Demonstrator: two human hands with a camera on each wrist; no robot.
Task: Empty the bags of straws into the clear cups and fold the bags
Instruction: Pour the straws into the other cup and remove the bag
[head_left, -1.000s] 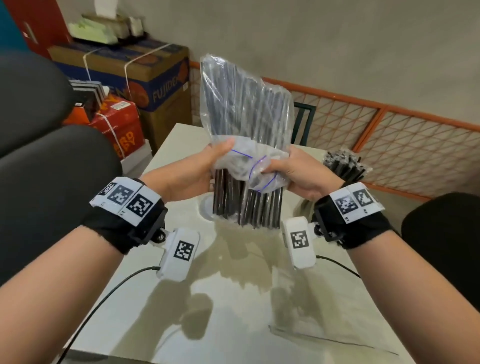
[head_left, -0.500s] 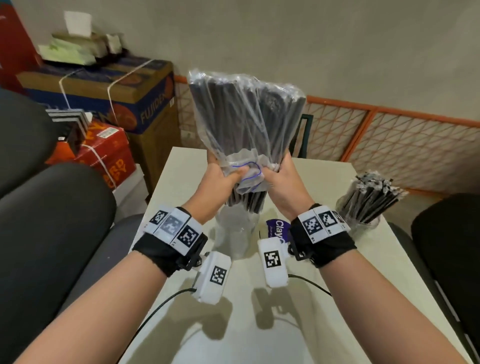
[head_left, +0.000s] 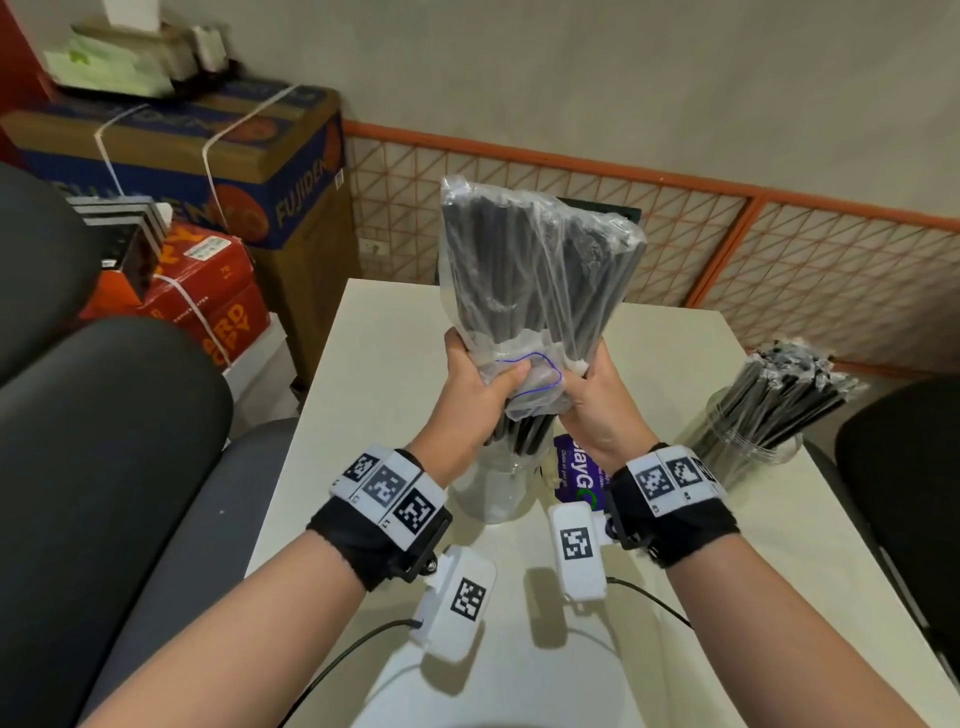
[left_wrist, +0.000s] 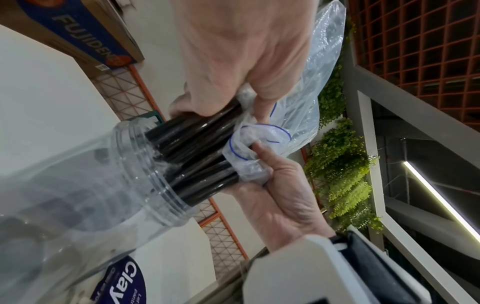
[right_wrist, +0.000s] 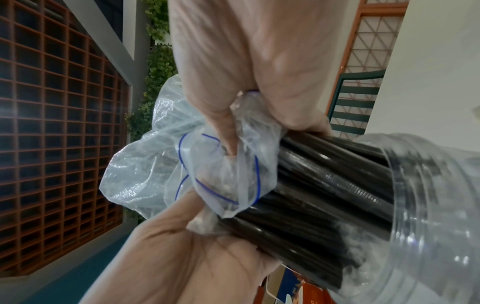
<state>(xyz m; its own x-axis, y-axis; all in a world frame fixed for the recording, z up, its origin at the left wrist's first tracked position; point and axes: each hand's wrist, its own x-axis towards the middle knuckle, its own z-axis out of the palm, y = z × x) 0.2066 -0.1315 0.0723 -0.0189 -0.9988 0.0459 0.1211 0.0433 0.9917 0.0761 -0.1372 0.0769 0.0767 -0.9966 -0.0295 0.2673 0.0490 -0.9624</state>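
Both hands work together at the mouth of the bag of straws (head_left: 535, 270): the left hand (head_left: 480, 395) and the right hand (head_left: 597, 405) each curl their fingers around the bunched plastic at the bag's opening, squeezing the bundle of black straws (left_wrist: 197, 148) through it. The bag stands upended, closed end up and mouth down, so that the straws can slide out under their own weight, and the two grips seem meant to narrow the opening into a funnel and keep the bundle from spilling sideways. Directly below stands a clear cup (head_left: 493, 488), near the middle of the table (head_left: 675, 571), and the wrist views show the lower ends of the straws already past its rim, while most of their length is still inside the bag. I judge the emptying of this bag to be only just begun; the plastic will need to be drawn upward off the straws while the bundle stays aimed into the cup. A second clear cup (head_left: 748, 447) near the table's right edge is full of black straws leaning outward, so that part looks done. A purple packet (head_left: 576, 467) lies flat just behind the right wrist, beside the cup being filled.
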